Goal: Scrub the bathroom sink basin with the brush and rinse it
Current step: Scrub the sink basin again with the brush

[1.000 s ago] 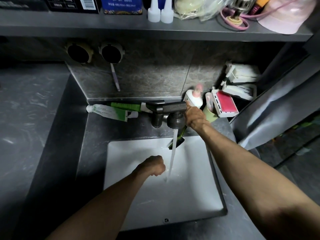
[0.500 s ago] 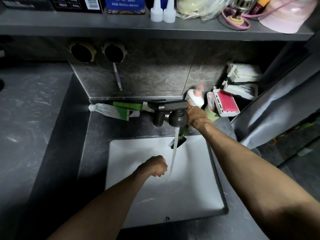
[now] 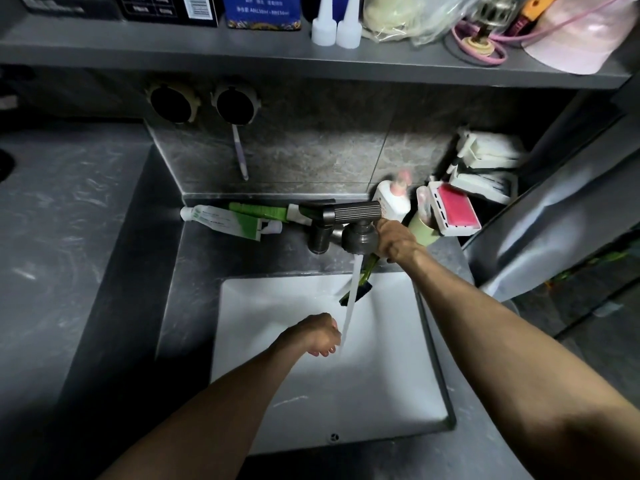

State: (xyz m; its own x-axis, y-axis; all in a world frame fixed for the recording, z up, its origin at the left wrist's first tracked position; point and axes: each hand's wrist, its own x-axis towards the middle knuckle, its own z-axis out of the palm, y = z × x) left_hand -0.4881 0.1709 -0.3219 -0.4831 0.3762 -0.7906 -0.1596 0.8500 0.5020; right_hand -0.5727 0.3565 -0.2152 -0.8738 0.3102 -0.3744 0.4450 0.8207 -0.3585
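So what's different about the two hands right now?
The left hand is low in the white basin, beside the water stream; the right hand is up at the faucet. The left hand's fingers curl on nothing visible; the right hand touches the faucet. Both are bare.

Dark counter bearing toothpaste tubes

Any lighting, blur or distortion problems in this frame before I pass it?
Head view: dim overall, with the white sink basin the brightest patch, not blown out. Head view: the top of the pump bottle is smeared by blur. Head view: wide-angle distortion bows the shelf.
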